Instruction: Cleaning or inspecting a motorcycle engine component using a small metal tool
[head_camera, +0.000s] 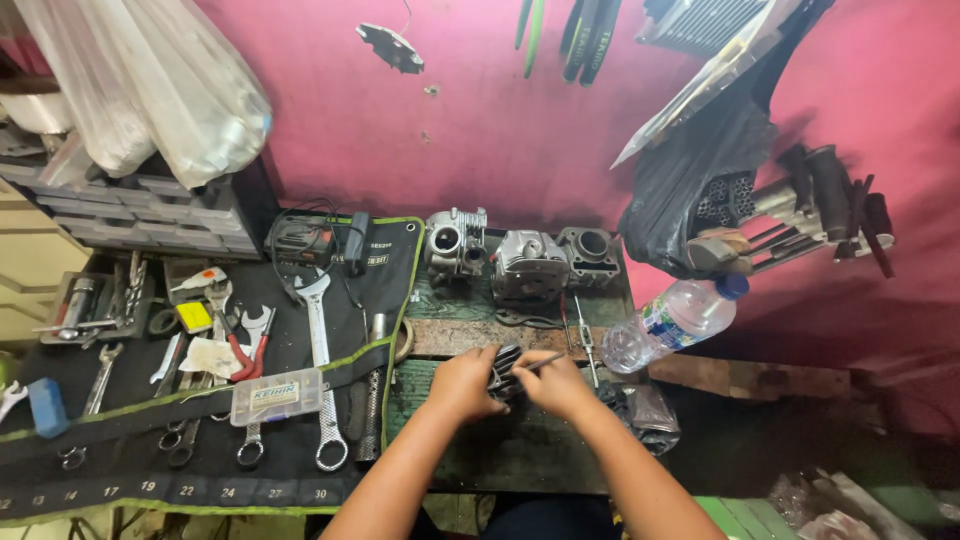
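Hands meet over the middle of the wooden workbench. The left hand is closed around a small dark finned engine part, which sits between both hands. The right hand pinches a thin metal tool; its long axis runs nearly level, slightly rising, with the free end pointing to the right. A clear plastic bottle lies on its side near the right hand.
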